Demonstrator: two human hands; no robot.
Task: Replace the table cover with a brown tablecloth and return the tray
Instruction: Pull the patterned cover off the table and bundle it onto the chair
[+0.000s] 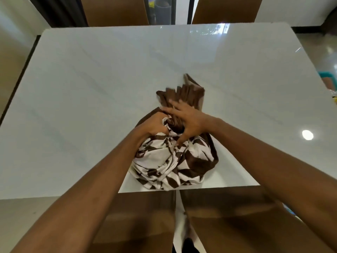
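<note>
Now, from the left: the glossy white table (73,88) is filling most of the view, with its left edge showing dark against the floor; a brown chair (116,11) is standing at the far edge, left of the middle. Your left hand (153,125) is coming in over the near edge; its fingers are curling tightly into the cloth bundle (169,161), gripping a fold at the bundle's upper left. That bundle, brown with white patches, is sitting crumpled on the table at the middle of the near edge, its lowest folds lying right along that edge; a pleated brown end (189,92) is fanning out from its top toward the table's centre.

Your right hand (191,121) is lying over the gathered neck of the bundle, just beside your left hand; its fingers are stretching straight and spread across the pleats, and its thumb is pressing down onto the patterned folds.

Further right, a second brown chair (226,10) is standing at the far edge; a round light reflection (307,134) is glowing on the table near the right edge. Two brown chair backs (237,216) are sitting side by side below the near edge, under your forearms.
</note>
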